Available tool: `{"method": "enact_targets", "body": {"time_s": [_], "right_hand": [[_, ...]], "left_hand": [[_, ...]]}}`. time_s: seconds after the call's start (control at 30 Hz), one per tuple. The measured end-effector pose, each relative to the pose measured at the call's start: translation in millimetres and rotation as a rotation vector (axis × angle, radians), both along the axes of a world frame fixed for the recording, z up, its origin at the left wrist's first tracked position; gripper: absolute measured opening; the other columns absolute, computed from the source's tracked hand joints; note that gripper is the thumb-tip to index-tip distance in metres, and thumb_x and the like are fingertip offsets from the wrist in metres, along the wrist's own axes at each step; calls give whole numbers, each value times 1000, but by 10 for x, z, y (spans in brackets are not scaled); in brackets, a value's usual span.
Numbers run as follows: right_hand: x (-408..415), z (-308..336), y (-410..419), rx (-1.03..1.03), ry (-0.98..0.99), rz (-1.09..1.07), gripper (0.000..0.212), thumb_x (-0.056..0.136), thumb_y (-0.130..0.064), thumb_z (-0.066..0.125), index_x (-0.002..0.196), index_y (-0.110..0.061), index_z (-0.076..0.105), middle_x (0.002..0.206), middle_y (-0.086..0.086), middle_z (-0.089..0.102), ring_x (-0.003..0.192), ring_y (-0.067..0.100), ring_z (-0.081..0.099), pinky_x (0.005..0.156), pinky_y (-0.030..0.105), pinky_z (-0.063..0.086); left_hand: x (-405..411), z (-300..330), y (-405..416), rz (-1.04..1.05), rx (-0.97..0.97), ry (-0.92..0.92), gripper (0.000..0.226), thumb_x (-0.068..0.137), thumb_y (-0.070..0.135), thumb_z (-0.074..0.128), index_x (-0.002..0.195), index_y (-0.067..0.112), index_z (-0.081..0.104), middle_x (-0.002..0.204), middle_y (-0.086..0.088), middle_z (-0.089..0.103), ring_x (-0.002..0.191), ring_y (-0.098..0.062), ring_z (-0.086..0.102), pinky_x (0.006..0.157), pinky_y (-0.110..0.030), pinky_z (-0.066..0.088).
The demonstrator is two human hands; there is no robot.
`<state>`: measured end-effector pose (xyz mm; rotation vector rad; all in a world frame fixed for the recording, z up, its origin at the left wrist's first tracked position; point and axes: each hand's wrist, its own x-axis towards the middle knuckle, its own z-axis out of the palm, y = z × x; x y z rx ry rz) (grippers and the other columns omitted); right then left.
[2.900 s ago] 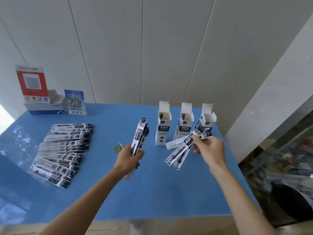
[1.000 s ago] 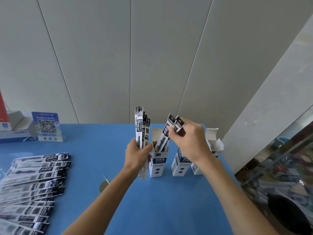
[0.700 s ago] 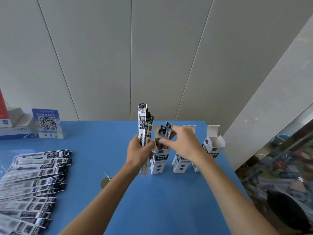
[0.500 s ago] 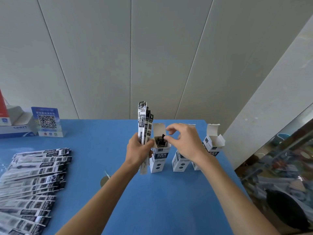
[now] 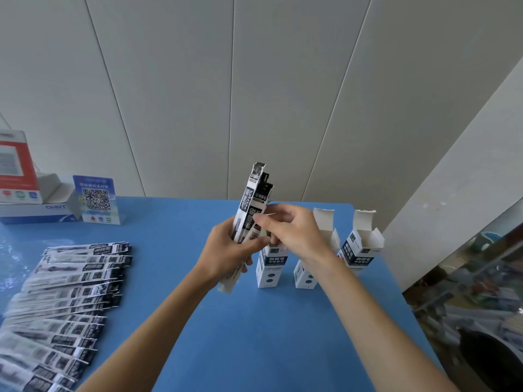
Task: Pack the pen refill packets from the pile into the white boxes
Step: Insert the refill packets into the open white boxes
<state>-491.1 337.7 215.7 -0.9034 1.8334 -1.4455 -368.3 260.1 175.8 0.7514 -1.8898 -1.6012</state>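
The left hand (image 5: pixel 226 254) grips an upright bundle of black-and-white pen refill packets (image 5: pixel 250 210), fingers wrapped round its lower half; the bundle's bottom end sticks out below the palm and its top stands well above both hands. The right hand (image 5: pixel 294 236) reaches across to the bundle with thumb and forefinger closed on a packet near its middle; whether the pinch takes one packet or several cannot be told.

The right hand covers the open top of the nearest white cardboard box with a dark label (image 5: pixel 268 267), so its contents are hidden. The middle white box (image 5: pixel 305 275) is partly behind the right wrist, its flap raised. The far-right white box (image 5: pixel 360 247) stands clear, flap up.

The pile of flat refill packets (image 5: pixel 65 301) lies fanned on the blue table (image 5: pixel 254 335) at the left, well apart from the boxes, cut off by the left and bottom edges; its print is blurred. At the far left stand a blue QR-code sign (image 5: pixel 96 199) and a red-and-white carton (image 5: pixel 17 171), cut off.
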Motion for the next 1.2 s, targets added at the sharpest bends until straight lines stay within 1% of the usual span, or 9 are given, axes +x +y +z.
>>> {"method": "enact_targets", "body": {"time_s": [0.13, 0.23, 0.37, 0.53, 0.67, 0.77, 0.9, 1.07, 1.2], "right_hand": [[33, -45, 9, -6, -169, 10, 16, 77, -19, 78, 84, -8, 69, 63, 3, 61, 46, 10, 47, 48, 26, 40], [66, -102, 74, -74, -165, -30, 16, 78, -16, 77, 83, -4, 68, 62, 3, 61, 49, 11, 49, 46, 22, 40], [138, -186, 161, -124, -156, -107, 12, 81, -16, 74, 82, -7, 67, 63, 5, 60, 51, 9, 51, 43, 20, 38], [210, -250, 292, -122, -309, -92, 12, 82, -16, 72, 85, -9, 62, 63, 3, 60, 50, 12, 53, 43, 23, 40], [233, -283, 395, -42, -314, 64, 10, 79, -11, 73, 87, -6, 69, 66, 4, 63, 56, 13, 55, 53, 24, 46], [250, -309, 437, -4, -270, 46, 14, 80, -11, 73, 92, -3, 71, 76, 9, 69, 65, 17, 58, 53, 24, 46], [261, -326, 479, -13, -279, -5, 16, 82, -14, 71, 97, -6, 70, 96, 13, 73, 82, 23, 68, 58, 25, 50], [248, -312, 521, -36, -265, -79, 13, 83, -12, 70, 95, -6, 70, 95, 13, 74, 88, 30, 70, 75, 41, 55], [214, -285, 540, -57, -261, -87, 8, 83, -5, 69, 90, -8, 70, 91, 12, 73, 78, 20, 69, 64, 28, 55]], "left_hand": [[106, 60, 66, -48, 49, -14, 19, 84, 12, 73, 80, 13, 55, 57, 5, 57, 47, -21, 57, 42, -29, 47], [149, 62, 177, -30, 107, 2, 16, 97, 18, 53, 83, 11, 52, 62, -2, 58, 50, -29, 60, 44, -32, 51], [148, 54, 286, -33, 163, 35, 21, 103, 14, 39, 85, 9, 49, 56, 3, 61, 52, -34, 60, 44, -35, 52], [212, 7, 372, -37, 127, 27, 16, 100, 8, 40, 89, 5, 52, 58, 3, 63, 52, -33, 62, 46, -37, 54], [290, -18, 408, -44, 143, 33, 17, 101, 12, 45, 93, 3, 57, 68, -7, 67, 55, -32, 65, 47, -38, 56], [322, -29, 430, -47, 163, 50, 16, 100, 16, 50, 96, 6, 61, 75, -13, 70, 58, -31, 68, 50, -40, 58], [313, -60, 462, -48, 168, 82, 16, 100, 17, 52, 95, 6, 62, 71, -8, 70, 58, -27, 68, 54, -41, 59], [253, -149, 451, 3, 132, 77, 16, 100, 15, 49, 98, 9, 64, 90, -13, 72, 78, -24, 69, 70, -39, 59], [220, -192, 418, 62, 31, 39, 14, 99, 15, 49, 94, 6, 59, 86, -20, 66, 71, -25, 62, 66, -44, 56]]}}
